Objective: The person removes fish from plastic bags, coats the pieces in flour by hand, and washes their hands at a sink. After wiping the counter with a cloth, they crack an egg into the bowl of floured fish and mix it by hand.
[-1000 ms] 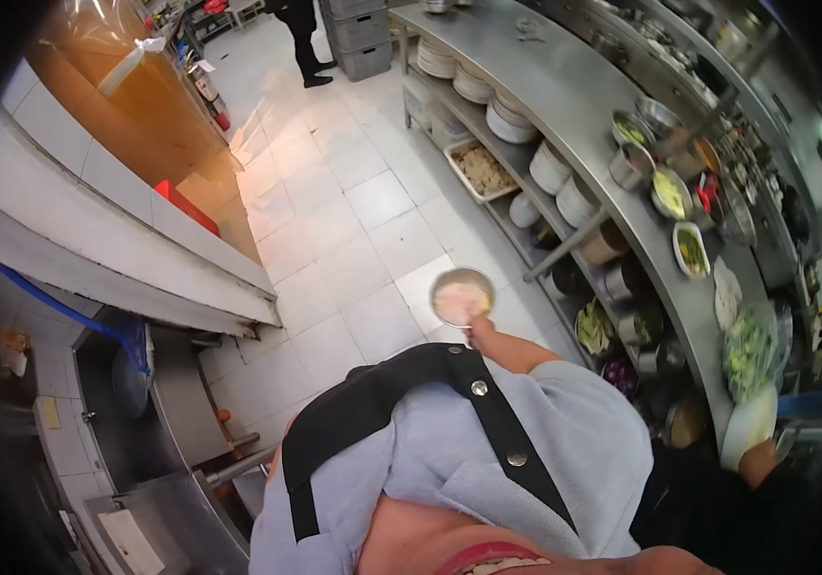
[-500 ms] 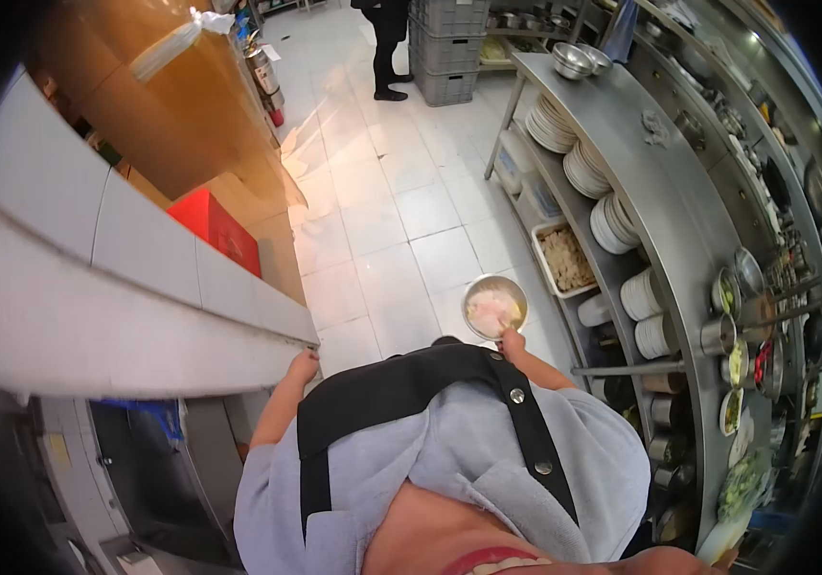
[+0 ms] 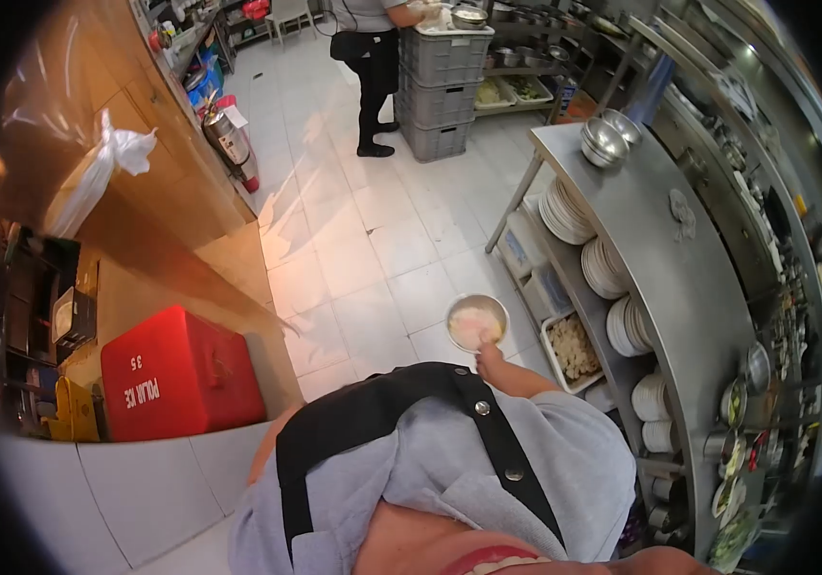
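My right hand (image 3: 490, 355) is closed on the near rim of a round metal bowl (image 3: 450, 337), with its fingers over the edge. Inside the bowl lies a pale pink and yellowish food mixture (image 3: 474, 326), whose kind I cannot make out. The bowl is held out ahead of my body, above the white tiled floor (image 3: 373, 316). Only a strip of my left arm shows beside the black apron (image 3: 373, 398); the left hand itself is hidden.
On the right runs a steel table (image 3: 665, 206) with stacked plates (image 3: 564, 211) and a food tray (image 3: 574, 350) below. A red ice box (image 3: 181, 379) stands left behind a low tiled wall (image 3: 143, 489). Ahead, a person (image 3: 373, 77) works by grey crates (image 3: 442, 96).
I have moved forward past the wall's end, and more of the room ahead shows. My left hand has left the wall's corner and dropped from view. The bowl remains in my right hand.
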The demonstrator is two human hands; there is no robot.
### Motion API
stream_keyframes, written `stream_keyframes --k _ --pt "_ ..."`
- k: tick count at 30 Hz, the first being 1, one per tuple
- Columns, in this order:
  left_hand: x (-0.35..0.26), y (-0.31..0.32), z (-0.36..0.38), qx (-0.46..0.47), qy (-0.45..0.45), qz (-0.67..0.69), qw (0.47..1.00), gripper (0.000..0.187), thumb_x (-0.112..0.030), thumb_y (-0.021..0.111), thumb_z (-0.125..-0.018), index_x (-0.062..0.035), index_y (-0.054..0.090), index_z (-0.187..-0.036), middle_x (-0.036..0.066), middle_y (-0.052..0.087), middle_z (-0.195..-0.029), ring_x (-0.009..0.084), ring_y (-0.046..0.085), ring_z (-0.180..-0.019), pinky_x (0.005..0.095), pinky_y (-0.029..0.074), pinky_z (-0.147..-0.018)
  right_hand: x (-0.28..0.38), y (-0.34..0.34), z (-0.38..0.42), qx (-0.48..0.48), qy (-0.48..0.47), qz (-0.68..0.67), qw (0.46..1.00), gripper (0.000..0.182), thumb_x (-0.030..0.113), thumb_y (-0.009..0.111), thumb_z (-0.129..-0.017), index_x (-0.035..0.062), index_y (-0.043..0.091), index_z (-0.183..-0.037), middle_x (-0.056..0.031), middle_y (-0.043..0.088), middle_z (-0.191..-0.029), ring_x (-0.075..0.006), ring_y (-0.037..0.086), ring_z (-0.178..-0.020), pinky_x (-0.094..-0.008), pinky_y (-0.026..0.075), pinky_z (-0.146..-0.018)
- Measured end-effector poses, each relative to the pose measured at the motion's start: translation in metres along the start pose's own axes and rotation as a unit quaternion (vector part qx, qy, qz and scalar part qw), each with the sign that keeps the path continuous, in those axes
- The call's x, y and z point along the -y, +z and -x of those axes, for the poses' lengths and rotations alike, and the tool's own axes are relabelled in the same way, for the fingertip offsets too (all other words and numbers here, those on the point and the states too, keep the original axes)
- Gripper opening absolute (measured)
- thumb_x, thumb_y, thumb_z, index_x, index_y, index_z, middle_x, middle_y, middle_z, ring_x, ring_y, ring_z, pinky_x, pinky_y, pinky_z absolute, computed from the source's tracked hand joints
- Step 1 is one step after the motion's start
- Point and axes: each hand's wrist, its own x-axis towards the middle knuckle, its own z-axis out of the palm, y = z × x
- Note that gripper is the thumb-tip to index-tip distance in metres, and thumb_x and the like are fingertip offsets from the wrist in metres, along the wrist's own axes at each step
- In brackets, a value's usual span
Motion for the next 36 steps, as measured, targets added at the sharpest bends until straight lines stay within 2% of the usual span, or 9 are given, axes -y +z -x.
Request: stream_keyframes --k 7,8,16,19,23,28,29,33,36 --pt "-0.018 -0.087 -0.202 0.025 -0.002 -0.122 0.992 0.031 -0.016 0.062 -0.068 -0.0048 0.065 -0.097 0.020 0.063 -0.096 0.0299 0.061 -0.091 0.0374 0.048 -0.075 0.093 0.217 -0.073 0.068 0.015 0.033 0.997 0.013 0.016 0.052 -0.074 0.0049 0.047 -0.070 -0.0068 0.045 -0.052 -0.0149 0.039 -0.039 -0.0288 0.030 -0.034" --pt "-0.103 -0.164 -0.155 0.106 0.014 -0.107 0.989 0.031 -0.014 0.060 -0.069 -0.0049 0.064 -0.098 0.019 0.062 -0.101 0.0298 0.060 -0.094 0.0374 0.048 -0.077 0.091 0.229 -0.080 0.066 0.019 0.038 0.997 0.013 0.016 0.052 -0.074 0.0050 0.047 -0.069 -0.0066 0.045 -0.053 -0.0146 0.039 -0.039 -0.0284 0.030 -0.034" --pt "-0.191 -0.328 -0.313 -0.047 0.090 -0.022 0.995 0.030 -0.006 0.047 -0.077 -0.0065 0.060 -0.104 0.020 0.061 -0.102 0.0316 0.058 -0.098 0.0368 0.046 -0.084 0.192 0.302 -0.111 -0.004 -0.042 0.149 0.988 0.024 0.022 0.054 -0.076 -0.0012 0.052 -0.080 -0.0102 0.050 -0.059 -0.0187 0.046 -0.046 -0.0313 0.034 -0.039" --pt "-0.136 -0.356 -0.397 -0.133 0.077 0.053 0.987 0.026 -0.008 0.052 -0.076 -0.0029 0.058 -0.100 0.014 0.063 -0.080 0.0220 0.060 -0.069 0.0329 0.049 -0.063 0.206 0.318 -0.152 -0.089 -0.021 0.091 0.992 0.033 0.027 0.057 -0.077 -0.0047 0.053 -0.086 -0.0128 0.053 -0.063 -0.0208 0.049 -0.048 -0.0335 0.036 -0.041" --pt "-0.112 -0.406 -0.427 -0.063 -0.125 0.083 0.987 0.028 -0.002 0.049 -0.074 -0.0015 0.058 -0.101 0.019 0.062 -0.086 0.0258 0.061 -0.080 0.0361 0.050 -0.070 0.239 0.368 -0.196 -0.149 0.020 0.069 0.986 0.043 0.035 0.060 -0.078 -0.0059 0.055 -0.092 -0.0147 0.056 -0.068 -0.0223 0.052 -0.053 -0.0353 0.038 -0.044" --pt "-0.088 -0.442 -0.494 -0.053 -0.110 0.120 0.985 0.019 -0.008 0.055 -0.076 -0.0003 0.059 -0.092 0.016 0.063 -0.083 0.0215 0.062 -0.068 0.0339 0.050 -0.061 0.312 0.486 -0.272 -0.108 -0.018 0.002 0.994 0.041 0.041 0.063 -0.077 0.0011 0.053 -0.082 -0.0097 0.052 -0.065 -0.0186 0.049 -0.050 -0.0332 0.035 -0.040" --pt "-0.192 -0.490 -0.439 -0.103 -0.008 0.084 0.991 0.016 -0.014 0.057 -0.077 -0.0011 0.060 -0.086 0.013 0.063 -0.081 0.0186 0.061 -0.066 0.0331 0.049 -0.059 0.327 0.512 -0.282 -0.058 -0.045 -0.013 0.997 0.037 0.037 0.063 -0.077 0.0016 0.052 -0.079 -0.0084 0.051 -0.062 -0.0175 0.048 -0.047 -0.0324 0.034 -0.038" --pt "-0.236 -0.532 -0.573 -0.010 0.086 0.249 0.965 0.024 -0.022 0.055 -0.084 -0.0008 0.057 -0.095 0.006 0.060 -0.077 0.0132 0.059 -0.073 0.0263 0.048 -0.064 0.433 0.624 -0.252 0.041 -0.058 0.026 0.997 0.014 0.016 0.054 -0.075 0.0048 0.049 -0.067 -0.0036 0.042 -0.047 -0.0136 0.035 -0.033 -0.0272 0.025 -0.030" --pt "-0.376 -0.593 -0.585 0.085 0.134 0.413 0.897 0.057 -0.026 0.059 -0.085 -0.0020 0.032 -0.129 0.015 0.047 -0.118 0.0222 0.054 -0.101 0.0323 0.048 -0.083 0.508 0.684 -0.215 0.153 -0.066 0.036 0.985 0.015 0.013 0.054 -0.071 -0.0006 0.050 -0.067 -0.0061 0.046 -0.050 -0.0115 0.037 -0.035 -0.0254 0.026 -0.032"
